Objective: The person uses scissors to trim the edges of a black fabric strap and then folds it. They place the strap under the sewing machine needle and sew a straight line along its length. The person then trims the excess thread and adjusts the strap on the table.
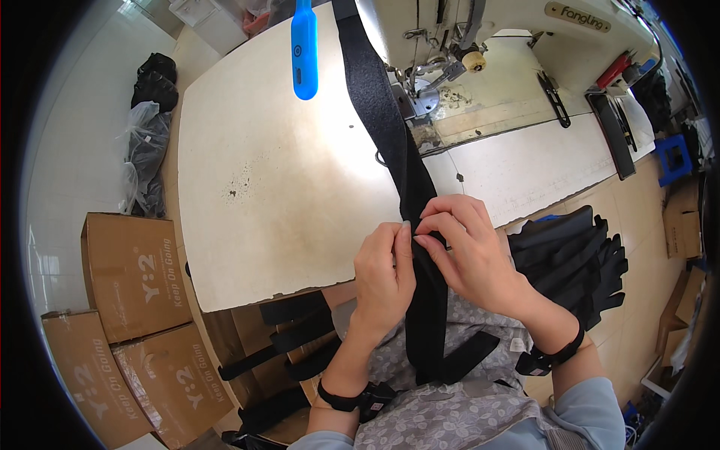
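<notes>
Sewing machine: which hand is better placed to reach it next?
Probably the right hand: it lies nearer the sewing machine, mostly right of the black strap; the left hand lies farther left.

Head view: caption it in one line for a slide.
Left hand and right hand pinch a long black strip at a white table with a sewing machine.

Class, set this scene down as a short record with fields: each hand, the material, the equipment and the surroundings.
Left hand: pinching the strap
Right hand: fingertips on the strap, beside the left hand's
Strap: black, running from beside the sewing machine over the table to the lap
Snips: black, lying right of the needle area
Left side: cardboard boxes
Right side: black strips in a pile, blue stool
</notes>
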The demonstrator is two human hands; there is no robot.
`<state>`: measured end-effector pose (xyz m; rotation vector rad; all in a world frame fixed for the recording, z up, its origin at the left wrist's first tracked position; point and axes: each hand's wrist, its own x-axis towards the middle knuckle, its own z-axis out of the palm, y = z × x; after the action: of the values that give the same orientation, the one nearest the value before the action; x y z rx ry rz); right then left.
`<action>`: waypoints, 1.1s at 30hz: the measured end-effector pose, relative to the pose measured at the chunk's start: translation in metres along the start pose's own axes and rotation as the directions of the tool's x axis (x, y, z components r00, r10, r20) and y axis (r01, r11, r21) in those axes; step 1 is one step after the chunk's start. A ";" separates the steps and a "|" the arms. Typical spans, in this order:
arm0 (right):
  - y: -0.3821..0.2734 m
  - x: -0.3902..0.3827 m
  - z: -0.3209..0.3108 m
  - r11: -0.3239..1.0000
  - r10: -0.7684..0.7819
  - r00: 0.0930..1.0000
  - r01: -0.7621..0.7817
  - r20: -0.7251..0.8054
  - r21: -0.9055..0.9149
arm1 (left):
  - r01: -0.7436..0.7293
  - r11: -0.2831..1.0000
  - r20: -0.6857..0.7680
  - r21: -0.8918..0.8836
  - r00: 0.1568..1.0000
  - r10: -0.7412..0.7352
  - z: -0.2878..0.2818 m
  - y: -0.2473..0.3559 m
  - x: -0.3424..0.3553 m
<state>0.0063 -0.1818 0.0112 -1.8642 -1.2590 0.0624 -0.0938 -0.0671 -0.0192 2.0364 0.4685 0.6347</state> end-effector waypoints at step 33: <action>0.013 -0.004 -0.002 0.986 -0.147 0.989 0.146 -0.001 -0.077 | 0.083 0.993 -0.036 -0.089 0.996 -0.086 -0.003 -0.002 0.003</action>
<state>0.0147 -0.1873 0.0019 -1.8286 -1.4077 -0.0724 -0.0933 -0.0623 -0.0191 1.9143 0.5388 0.6342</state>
